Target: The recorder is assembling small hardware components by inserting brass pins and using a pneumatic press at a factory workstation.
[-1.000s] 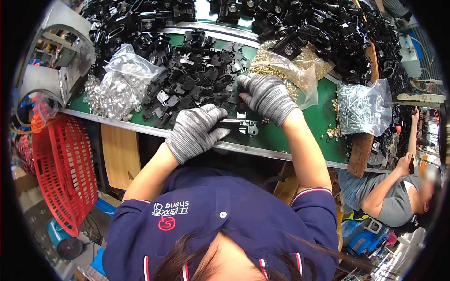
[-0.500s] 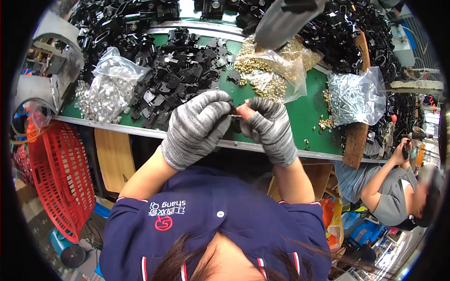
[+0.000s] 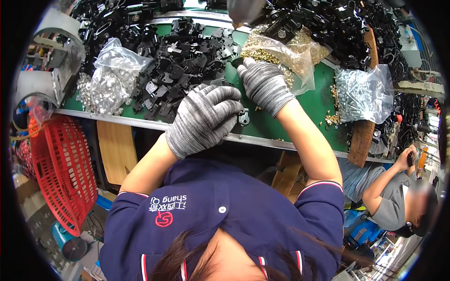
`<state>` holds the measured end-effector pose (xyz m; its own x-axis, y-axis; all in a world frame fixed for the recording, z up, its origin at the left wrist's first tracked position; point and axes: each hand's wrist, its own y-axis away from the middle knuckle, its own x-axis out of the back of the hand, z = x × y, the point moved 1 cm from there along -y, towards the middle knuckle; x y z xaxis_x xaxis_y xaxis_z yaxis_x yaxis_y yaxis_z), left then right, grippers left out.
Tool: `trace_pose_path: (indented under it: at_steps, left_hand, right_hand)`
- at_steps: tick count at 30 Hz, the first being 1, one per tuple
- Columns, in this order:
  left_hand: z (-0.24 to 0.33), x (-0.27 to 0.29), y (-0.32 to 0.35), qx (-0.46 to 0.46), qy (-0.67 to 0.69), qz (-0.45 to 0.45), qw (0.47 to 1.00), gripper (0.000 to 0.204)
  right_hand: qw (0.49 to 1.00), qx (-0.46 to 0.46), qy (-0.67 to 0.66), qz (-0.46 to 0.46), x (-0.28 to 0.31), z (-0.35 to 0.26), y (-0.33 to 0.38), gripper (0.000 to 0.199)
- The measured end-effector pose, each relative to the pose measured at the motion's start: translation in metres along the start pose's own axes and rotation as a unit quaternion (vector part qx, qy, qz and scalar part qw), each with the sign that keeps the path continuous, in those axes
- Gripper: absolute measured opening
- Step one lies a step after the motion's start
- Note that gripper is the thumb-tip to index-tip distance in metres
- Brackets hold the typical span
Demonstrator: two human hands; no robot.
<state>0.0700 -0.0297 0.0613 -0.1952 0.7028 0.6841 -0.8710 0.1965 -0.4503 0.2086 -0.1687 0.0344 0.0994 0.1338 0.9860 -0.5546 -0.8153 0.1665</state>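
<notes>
Right hand [image 3: 265,85] has reached forward, palm down.

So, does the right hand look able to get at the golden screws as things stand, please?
Probably yes: the right hand is just beside the golden screws, and those nearest it seem uncovered by the clear bag.

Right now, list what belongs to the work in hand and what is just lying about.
Seemingly in the work:
metal part at left hand
black parts
brass screws near right hand

Seemingly just lying about:
red basket
wooden strip
teal cylinder
</notes>
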Motion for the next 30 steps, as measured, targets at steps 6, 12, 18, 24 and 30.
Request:
trace_pose_path:
  at_steps: [6,12,18,24,30]
  left_hand:
    - [-0.009,-0.006,0.007,0.016,0.05,0.01,0.999,0.03]
    - [-0.007,-0.015,0.01,-0.001,0.05,0.053,0.997,0.021]
    - [-0.012,-0.011,0.008,-0.032,0.056,0.018,0.998,0.027]
    - [-0.016,-0.016,0.014,-0.05,0.047,0.041,0.997,0.024]
    - [-0.012,-0.027,0.018,-0.051,0.044,0.096,0.993,0.025]
  right_hand:
    - [0.997,0.006,0.068,-0.037,0.016,-0.019,0.0,0.019]
    - [0.998,0.003,0.051,0.027,0.002,-0.02,0.006,0.017]
    - [0.963,-0.051,-0.14,0.226,-0.012,0.019,0.008,0.008]
    - [0.684,-0.156,-0.686,0.194,0.01,-0.005,0.057,0.009]
    - [0.597,-0.197,-0.776,0.061,0.017,-0.027,0.09,0.009]
